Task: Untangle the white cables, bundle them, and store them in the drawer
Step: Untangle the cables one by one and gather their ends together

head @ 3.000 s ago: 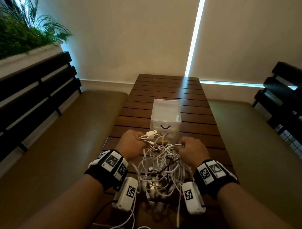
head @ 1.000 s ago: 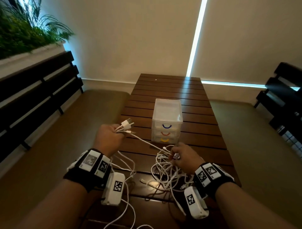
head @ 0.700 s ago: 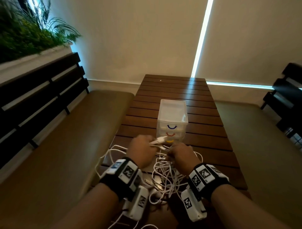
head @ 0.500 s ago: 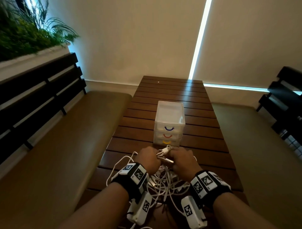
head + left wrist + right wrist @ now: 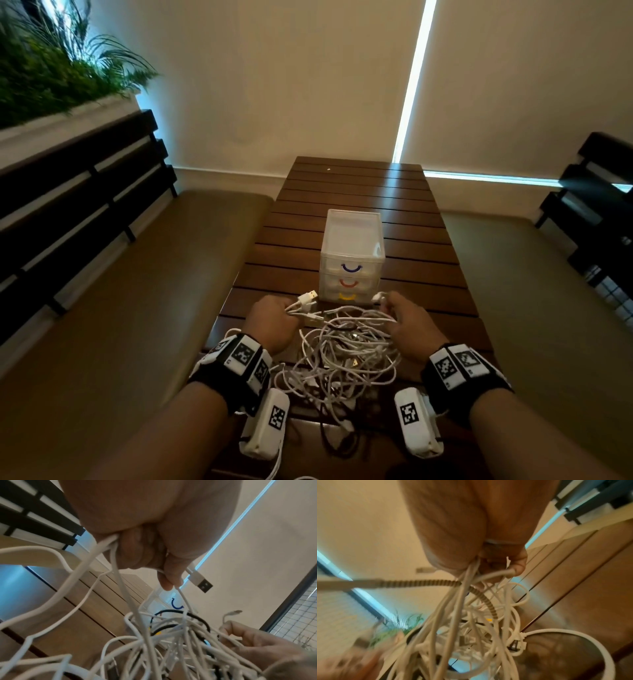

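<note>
White cables [image 5: 346,356], dark brown slatted table [image 5: 352,192], clear drawer unit [image 5: 352,240] with blue, red, yellow handles.

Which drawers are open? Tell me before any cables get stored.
None. All three fronts of the drawer unit, blue, red and yellow handles, sit flush in the head view; the white cables lie tangled before it.

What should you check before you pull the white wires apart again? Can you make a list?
1. Left hand grips plug ends, USB plug sticking out: ok.
2. Right hand holds strands of the white cables: ok.
3. Cables free of knots: not ok, still one tangled heap.
4. Black cable woven through the heap: not ok.
5. Drawer unit open for storing: not ok, all three drawers shut.
6. Which plug belongs to which cable: cannot tell.
</note>
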Demonstrator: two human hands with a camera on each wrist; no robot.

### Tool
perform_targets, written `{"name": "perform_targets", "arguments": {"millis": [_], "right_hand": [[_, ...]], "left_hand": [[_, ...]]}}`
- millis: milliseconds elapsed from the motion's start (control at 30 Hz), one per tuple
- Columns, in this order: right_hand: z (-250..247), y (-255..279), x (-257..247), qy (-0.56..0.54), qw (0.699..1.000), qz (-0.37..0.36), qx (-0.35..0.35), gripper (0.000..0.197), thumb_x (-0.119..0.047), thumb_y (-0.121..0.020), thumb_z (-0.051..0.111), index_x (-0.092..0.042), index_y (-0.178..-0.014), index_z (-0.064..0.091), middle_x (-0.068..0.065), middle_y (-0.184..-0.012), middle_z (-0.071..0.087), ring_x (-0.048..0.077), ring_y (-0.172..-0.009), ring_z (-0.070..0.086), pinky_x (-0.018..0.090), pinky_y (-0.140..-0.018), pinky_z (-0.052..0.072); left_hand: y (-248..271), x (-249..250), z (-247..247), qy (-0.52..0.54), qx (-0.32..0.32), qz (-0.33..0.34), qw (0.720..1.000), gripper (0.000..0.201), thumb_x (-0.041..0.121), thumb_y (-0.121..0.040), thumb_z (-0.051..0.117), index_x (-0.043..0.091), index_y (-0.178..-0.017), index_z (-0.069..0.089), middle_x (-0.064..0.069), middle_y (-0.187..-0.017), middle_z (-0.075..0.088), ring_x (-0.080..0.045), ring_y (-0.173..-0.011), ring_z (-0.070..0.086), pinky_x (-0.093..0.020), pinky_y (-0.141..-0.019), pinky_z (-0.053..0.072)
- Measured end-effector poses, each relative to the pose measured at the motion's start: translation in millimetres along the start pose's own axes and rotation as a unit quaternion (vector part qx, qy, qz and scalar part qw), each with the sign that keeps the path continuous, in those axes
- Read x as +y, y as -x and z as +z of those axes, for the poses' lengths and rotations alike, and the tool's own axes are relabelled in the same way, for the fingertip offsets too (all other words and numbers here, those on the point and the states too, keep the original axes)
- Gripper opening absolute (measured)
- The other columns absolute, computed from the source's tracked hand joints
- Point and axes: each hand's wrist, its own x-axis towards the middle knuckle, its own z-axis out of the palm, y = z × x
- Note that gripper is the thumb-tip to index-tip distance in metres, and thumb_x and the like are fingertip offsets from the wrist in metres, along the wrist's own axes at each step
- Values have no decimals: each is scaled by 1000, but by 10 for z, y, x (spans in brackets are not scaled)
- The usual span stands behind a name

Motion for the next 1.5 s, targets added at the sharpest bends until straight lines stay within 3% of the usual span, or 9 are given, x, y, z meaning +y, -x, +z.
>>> {"name": "perform_targets", "arguments": {"millis": [267, 400, 500, 600, 800, 1000, 1167, 1267, 1500], "right_hand": [[-54, -68, 196, -46, 990, 130, 15, 17, -23, -81, 72, -14, -69, 64, 7, -77, 69, 27, -81, 65, 34, -70, 51], [-156, 30, -49, 67, 991, 91, -74, 38, -40, -69, 82, -24, -92, 57, -5, -92, 62, 16, -89, 61, 30, -74, 49], [-143, 67, -368, 90, 994, -34, 49, 28, -33, -77, 74, -26, -100, 59, -6, -98, 60, 15, -93, 59, 31, -79, 50], [85, 129, -521, 52, 993, -82, -66, 22, -25, -83, 69, -23, -106, 65, -2, -103, 67, 17, -96, 63, 34, -86, 52], [319, 141, -306, 188, 975, -59, -99, 25, -45, -84, 57, -34, -107, 57, -5, -108, 67, 20, -104, 60, 36, -90, 44], [154, 125, -233, 314, 938, -5, -144, 35, -37, -84, 62, -28, -116, 53, 2, -130, 44, 27, -125, 39, 52, -101, 30], [137, 101, -414, 79, 989, -87, -90, 31, -42, -81, 68, -31, -107, 56, -11, -111, 58, 12, -104, 54, 36, -93, 42], [304, 90, -517, 122, 980, -108, -111, 22, -47, -89, 57, -29, -99, 64, -8, -97, 68, 15, -96, 61, 38, -93, 44], [289, 15, -465, 169, 975, -114, -84, 11, -23, -90, 58, -18, -92, 68, 6, -98, 68, 25, -96, 60, 28, -73, 41]], "left_hand": [[47, -85, -30, 1, -4, 2, 1000, 7, 19, -83, 70, 16, -86, 76, -9, -78, 71, -29, -80, 67, -28, -65, 44], [72, 63, 14, 24, -35, 21, 999, 22, 18, -82, 71, 28, -62, 66, -1, -69, 69, -20, -71, 66, -31, -66, 51], [89, 217, 94, 63, -53, 39, 996, 25, 18, -83, 72, 29, -61, 67, 8, -59, 65, -6, -57, 59, -21, -55, 44], [112, 325, 134, 117, -61, 46, 990, 9, 17, -82, 73, 18, -74, 76, -4, -70, 73, -19, -65, 68, -31, -59, 50], [182, 322, 42, 171, -21, 18, 985, 6, 8, -79, 74, 13, -78, 76, -7, -71, 72, -6, -57, 62, -16, -51, 45], [112, 228, -205, 189, 32, -15, 981, 12, 8, -81, 73, 18, -87, 74, 2, -73, 67, -10, -68, 58, -23, -64, 47], [163, 346, -189, 176, -25, 23, 984, 11, 5, -81, 73, 17, -79, 74, 5, -66, 69, -5, -63, 58, -19, -62, 44], [214, 431, -182, 206, -42, 46, 977, 24, 1, -81, 71, 21, -68, 69, 14, -51, 64, 7, -50, 55, -11, -53, 42], [131, 160, -291, 44, 46, -8, 998, 5, 15, -80, 73, 17, -75, 74, -9, -71, 70, -25, -69, 65, -31, -60, 47]]}}
